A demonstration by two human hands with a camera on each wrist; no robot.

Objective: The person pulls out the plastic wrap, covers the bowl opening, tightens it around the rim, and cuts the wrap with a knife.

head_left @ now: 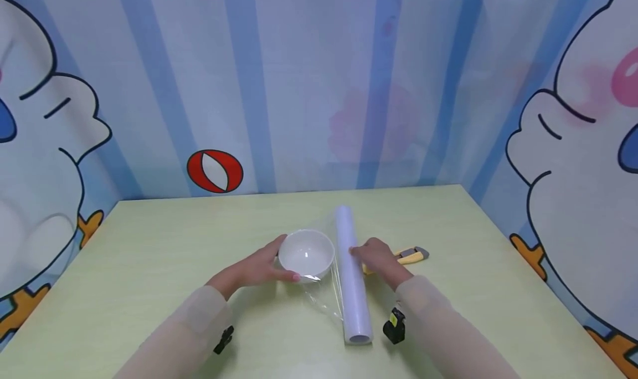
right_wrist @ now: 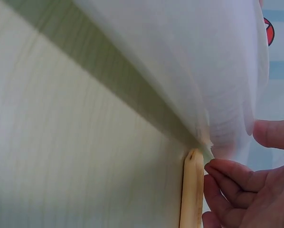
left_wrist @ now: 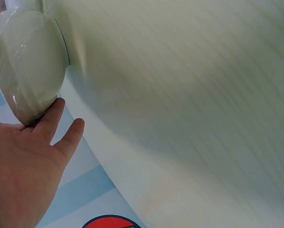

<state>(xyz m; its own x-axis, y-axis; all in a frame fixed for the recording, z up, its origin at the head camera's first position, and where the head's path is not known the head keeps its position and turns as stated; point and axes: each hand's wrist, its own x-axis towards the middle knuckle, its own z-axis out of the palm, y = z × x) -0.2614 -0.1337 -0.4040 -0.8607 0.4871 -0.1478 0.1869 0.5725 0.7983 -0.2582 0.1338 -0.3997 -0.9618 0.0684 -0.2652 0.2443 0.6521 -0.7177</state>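
A white bowl (head_left: 306, 252) is held at its left side by my left hand (head_left: 264, 264), thumb at the near side and fingers at the far side. Clear cling film (head_left: 324, 296) stretches between the bowl and a long cling film roll (head_left: 353, 279); in the left wrist view the film (left_wrist: 28, 61) lies against the bowl's outside. My right hand (head_left: 377, 255) grips the roll from its right side. The right wrist view shows the thumb (right_wrist: 272, 134) on the roll (right_wrist: 180, 61) and the fingertips low beside it. Whether film spans the bowl's mouth is hard to tell.
A yellow utility knife (head_left: 411, 255) lies on the pale wooden table (head_left: 189, 240), partly behind my right hand; its handle (right_wrist: 193, 190) is close to the fingers. A printed curtain (head_left: 314, 91) hangs behind the table and at both sides.
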